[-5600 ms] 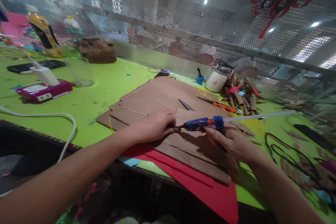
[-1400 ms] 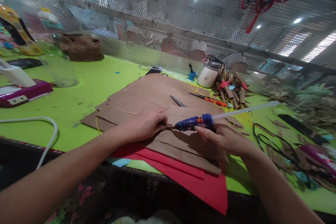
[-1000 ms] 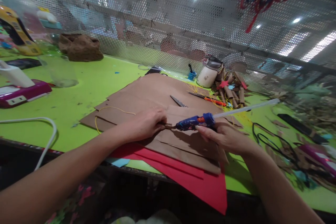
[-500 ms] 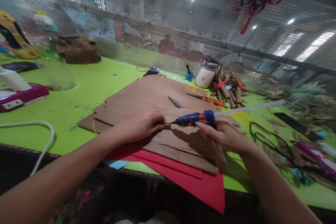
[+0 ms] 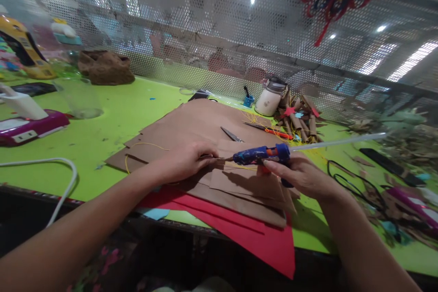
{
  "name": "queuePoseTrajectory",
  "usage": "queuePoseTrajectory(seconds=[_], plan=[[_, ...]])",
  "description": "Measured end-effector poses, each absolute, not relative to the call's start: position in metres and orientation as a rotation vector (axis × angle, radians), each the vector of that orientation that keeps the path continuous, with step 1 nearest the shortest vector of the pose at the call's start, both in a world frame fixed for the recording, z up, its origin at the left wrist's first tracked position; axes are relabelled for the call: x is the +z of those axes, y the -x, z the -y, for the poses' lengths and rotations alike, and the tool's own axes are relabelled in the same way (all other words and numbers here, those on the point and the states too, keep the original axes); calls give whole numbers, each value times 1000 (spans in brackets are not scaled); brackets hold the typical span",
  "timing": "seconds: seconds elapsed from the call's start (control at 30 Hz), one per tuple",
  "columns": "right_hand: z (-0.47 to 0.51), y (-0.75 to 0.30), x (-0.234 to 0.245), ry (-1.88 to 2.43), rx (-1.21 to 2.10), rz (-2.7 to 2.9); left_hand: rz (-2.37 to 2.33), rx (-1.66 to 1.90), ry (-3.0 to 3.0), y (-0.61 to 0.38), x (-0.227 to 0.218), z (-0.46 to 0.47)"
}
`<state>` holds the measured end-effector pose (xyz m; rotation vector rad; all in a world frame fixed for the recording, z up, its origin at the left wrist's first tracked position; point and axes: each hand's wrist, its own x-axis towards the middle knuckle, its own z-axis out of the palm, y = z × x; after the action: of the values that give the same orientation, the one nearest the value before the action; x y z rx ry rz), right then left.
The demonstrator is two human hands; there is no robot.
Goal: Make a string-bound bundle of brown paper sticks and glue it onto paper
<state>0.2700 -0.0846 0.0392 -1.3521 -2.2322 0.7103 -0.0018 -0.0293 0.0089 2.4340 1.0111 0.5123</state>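
Note:
My left hand (image 5: 191,159) is closed in a pinch on a small brown paper piece (image 5: 222,159) above the stack of brown paper (image 5: 195,121). My right hand (image 5: 301,175) is wrapped round a blue hot glue gun (image 5: 253,155), its nozzle pointing left at that piece; whether they touch I cannot tell. A long clear glue stick (image 5: 342,141) juts from the back of the gun. A yellow string (image 5: 147,144) curves over the stack's left side. Just beyond the hands lie metal scissor blades (image 5: 231,134), with their handles hidden.
Red paper (image 5: 273,251) overhangs the front edge of the green table (image 5: 119,100). At the back stand a white jar (image 5: 268,99) and a pile of brown paper rolls (image 5: 301,121). A black cable (image 5: 337,175) lies right; a purple power strip (image 5: 34,127) and plastic cup (image 5: 80,98) sit left.
The glue gun and my right hand have shifted a little to the right, away from my left fingers. My left hand keeps its pinch. The whole view has moved slightly.

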Motion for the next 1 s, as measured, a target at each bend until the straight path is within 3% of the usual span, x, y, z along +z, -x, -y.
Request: queuePoseTrajectory(seconds=[0.73,1.0], plan=[[89,-257,34,1507,364,2259,-1058,417,-2475,1,7,29],[85,-253,31,1477,469,2213,-1052,396,-2480,0,5,27]])
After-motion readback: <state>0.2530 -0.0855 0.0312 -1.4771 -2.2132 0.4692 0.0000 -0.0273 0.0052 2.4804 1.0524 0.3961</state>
